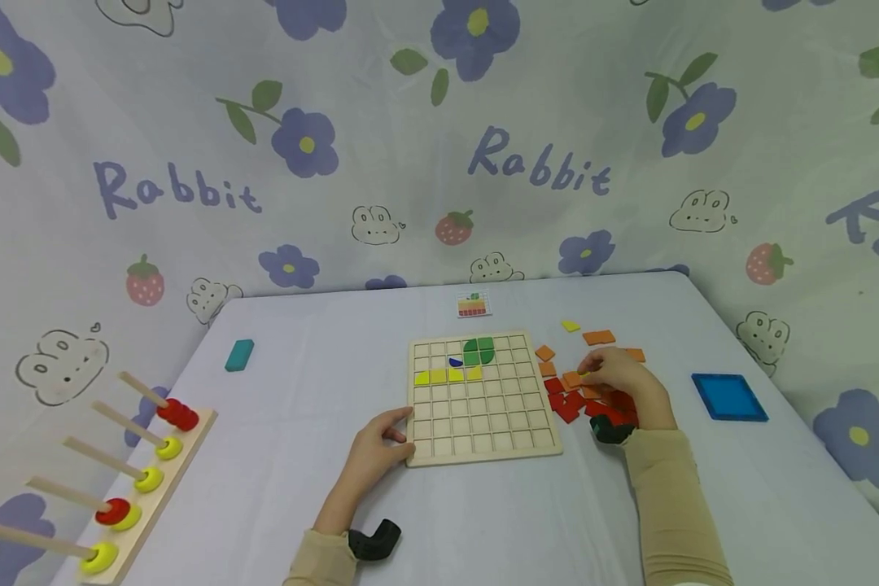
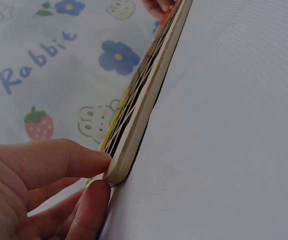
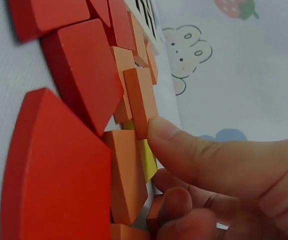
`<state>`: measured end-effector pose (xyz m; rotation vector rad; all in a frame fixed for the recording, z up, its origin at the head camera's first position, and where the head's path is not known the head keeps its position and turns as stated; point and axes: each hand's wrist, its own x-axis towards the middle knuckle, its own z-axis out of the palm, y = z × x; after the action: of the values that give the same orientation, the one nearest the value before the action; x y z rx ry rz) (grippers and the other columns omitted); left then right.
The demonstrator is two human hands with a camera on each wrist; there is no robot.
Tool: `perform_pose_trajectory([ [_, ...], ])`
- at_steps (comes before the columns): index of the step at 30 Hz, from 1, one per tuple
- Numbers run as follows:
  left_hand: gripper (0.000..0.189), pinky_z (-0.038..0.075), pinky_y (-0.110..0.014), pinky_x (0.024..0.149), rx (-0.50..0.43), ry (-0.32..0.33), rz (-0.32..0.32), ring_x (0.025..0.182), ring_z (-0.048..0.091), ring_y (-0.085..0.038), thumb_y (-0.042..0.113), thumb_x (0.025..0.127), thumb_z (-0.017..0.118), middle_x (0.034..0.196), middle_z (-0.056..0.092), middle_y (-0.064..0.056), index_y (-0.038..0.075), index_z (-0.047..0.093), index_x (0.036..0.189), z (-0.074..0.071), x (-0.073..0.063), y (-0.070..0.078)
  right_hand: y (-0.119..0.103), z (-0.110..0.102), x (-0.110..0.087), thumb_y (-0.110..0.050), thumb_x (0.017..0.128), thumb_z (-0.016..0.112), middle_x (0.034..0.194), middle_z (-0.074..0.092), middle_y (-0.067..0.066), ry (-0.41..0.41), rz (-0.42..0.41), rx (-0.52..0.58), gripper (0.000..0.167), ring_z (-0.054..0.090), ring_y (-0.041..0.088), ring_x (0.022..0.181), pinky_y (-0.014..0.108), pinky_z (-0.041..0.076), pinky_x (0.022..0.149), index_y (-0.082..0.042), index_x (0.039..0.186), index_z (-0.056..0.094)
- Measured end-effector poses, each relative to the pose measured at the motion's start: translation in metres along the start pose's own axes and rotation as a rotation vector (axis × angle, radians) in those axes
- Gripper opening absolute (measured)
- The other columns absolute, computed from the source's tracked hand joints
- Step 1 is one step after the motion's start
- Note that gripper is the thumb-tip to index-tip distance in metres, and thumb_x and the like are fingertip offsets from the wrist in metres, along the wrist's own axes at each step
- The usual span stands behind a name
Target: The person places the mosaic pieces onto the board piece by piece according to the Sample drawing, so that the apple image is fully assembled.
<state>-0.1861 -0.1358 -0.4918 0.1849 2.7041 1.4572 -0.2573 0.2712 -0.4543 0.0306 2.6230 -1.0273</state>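
Note:
A square wooden grid board (image 1: 483,423) lies on the table, with green quarter-round tiles (image 1: 479,352), a small blue piece (image 1: 456,362) and a row of yellow tiles (image 1: 439,376) set in it. My left hand (image 1: 377,443) holds its near left edge by the corner, thumb and forefinger on the wood in the left wrist view. Over the loose tiles to the right, my right hand (image 1: 618,378) pinches a yellow tile (image 3: 148,160), partly hidden behind orange tiles (image 3: 138,100). Its thumb touches one orange tile. Red tiles (image 3: 81,70) lie close by.
A small picture card (image 1: 473,304) stands beyond the board. Another yellow tile (image 1: 570,325) lies farther back. At the right is a blue tray (image 1: 728,417); at the left, a teal block (image 1: 239,356) and a pegged stand (image 1: 154,496) with red and yellow beads.

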Motion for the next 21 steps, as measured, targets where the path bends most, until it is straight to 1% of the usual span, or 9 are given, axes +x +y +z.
perform_pose_trajectory([
  [3,0.055,0.041,-0.024,0.061,0.001,-0.003,-0.006,0.075,0.05,-0.014,0.006,0.071,0.071,0.082,0.057,-0.002,0.01,0.058,0.124,0.0001,-0.0001,-0.0005,0.0024,-0.0003,-0.0017,-0.012,0.086,0.061,0.11,0.057,0.019,-0.013,0.004,0.05,0.03,0.054,0.02,0.081,0.028,0.049,0.069,0.003,0.112,0.06],
  [6,0.056,0.04,-0.024,0.062,0.001,-0.008,-0.018,0.075,0.049,-0.014,0.006,0.071,0.071,0.082,0.057,-0.002,0.011,0.058,0.125,0.0002,-0.0001,0.0001,0.0044,-0.0016,-0.0047,-0.012,0.087,0.06,0.115,0.054,0.022,-0.031,-0.004,0.089,0.034,0.055,0.022,0.083,0.03,0.05,0.072,0.003,0.118,0.058],
  [8,0.056,0.04,-0.025,0.062,0.003,-0.008,-0.019,0.075,0.049,-0.014,0.006,0.071,0.071,0.081,0.057,-0.001,0.011,0.058,0.125,0.0004,-0.0006,0.0007,0.0047,-0.0025,-0.0071,-0.011,0.086,0.062,0.117,0.053,0.024,-0.04,-0.019,0.073,0.037,0.056,0.023,0.086,0.034,0.05,0.076,0.004,0.12,0.057],
  [9,0.056,0.041,-0.025,0.062,0.006,-0.008,-0.01,0.075,0.049,-0.014,0.006,0.071,0.07,0.081,0.057,-0.002,0.01,0.057,0.125,0.0002,-0.0009,0.0011,0.0043,-0.0029,-0.0079,-0.01,0.084,0.063,0.118,0.053,0.025,-0.039,-0.024,0.059,0.038,0.056,0.023,0.087,0.035,0.05,0.078,0.004,0.119,0.058],
  [11,0.056,0.04,-0.025,0.062,0.007,-0.002,-0.007,0.075,0.049,-0.014,0.006,0.07,0.07,0.081,0.057,-0.002,0.009,0.058,0.125,0.0002,-0.0011,0.0017,0.0031,-0.0033,-0.0088,-0.008,0.081,0.066,0.12,0.051,0.027,-0.034,-0.035,0.024,0.039,0.056,0.024,0.086,0.038,0.05,0.079,0.003,0.118,0.059],
  [13,0.056,0.041,-0.025,0.061,0.006,0.002,-0.005,0.075,0.049,-0.014,0.005,0.07,0.07,0.081,0.057,-0.002,0.009,0.058,0.124,0.0002,-0.0011,0.0023,0.0019,-0.0035,-0.0088,-0.006,0.079,0.067,0.119,0.05,0.028,-0.024,-0.033,-0.005,0.039,0.055,0.024,0.084,0.037,0.05,0.078,0.002,0.117,0.06],
  [15,0.056,0.041,-0.025,0.061,0.007,0.001,-0.002,0.075,0.049,-0.014,0.005,0.07,0.07,0.082,0.057,-0.002,0.009,0.058,0.125,0.0002,-0.0008,0.0024,0.0015,-0.0033,-0.008,-0.004,0.078,0.067,0.117,0.05,0.027,-0.014,-0.024,-0.004,0.037,0.055,0.024,0.081,0.035,0.051,0.074,0.001,0.114,0.06],
  [16,0.056,0.041,-0.024,0.061,0.003,0.001,-0.011,0.075,0.049,-0.014,0.005,0.07,0.071,0.082,0.057,-0.001,0.01,0.058,0.125,0.0004,-0.0007,0.0025,0.0019,-0.0032,-0.0075,-0.004,0.078,0.068,0.116,0.05,0.027,-0.011,-0.021,0.003,0.036,0.054,0.024,0.081,0.034,0.051,0.073,0.0,0.112,0.059],
  [21,0.056,0.041,-0.024,0.06,0.006,-0.007,-0.008,0.076,0.049,-0.014,0.006,0.07,0.071,0.083,0.057,-0.002,0.009,0.057,0.125,0.0012,-0.0001,0.0005,0.0072,-0.003,-0.0051,-0.003,0.08,0.064,0.103,0.051,0.019,0.002,-0.011,0.089,0.026,0.053,0.024,0.079,0.03,0.049,0.068,0.001,0.103,0.052],
])
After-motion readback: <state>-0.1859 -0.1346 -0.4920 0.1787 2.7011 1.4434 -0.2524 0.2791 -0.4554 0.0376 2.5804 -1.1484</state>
